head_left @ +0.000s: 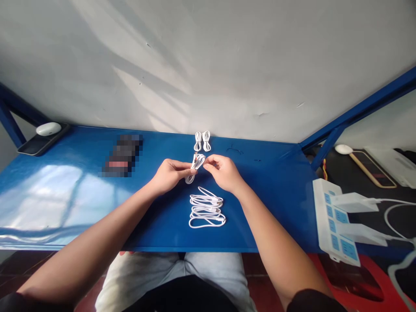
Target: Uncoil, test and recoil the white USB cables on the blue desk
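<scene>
My left hand (169,174) and my right hand (223,171) meet over the middle of the blue table (269,195). Both pinch a small white cable (196,166) that is partly coiled between them, a loop hanging below the left fingers. Two tidy coiled white cables (202,141) lie side by side just beyond my hands, near the wall. Closer to me lies a loose pile of white cables (206,210), untouched.
A pixelated dark object (121,156) lies left of my hands. A white mouse-like device on a dark pad (48,129) sits at the far left corner. A white power strip (338,221) with plugged adapters is at the right edge. My lap is below the front edge.
</scene>
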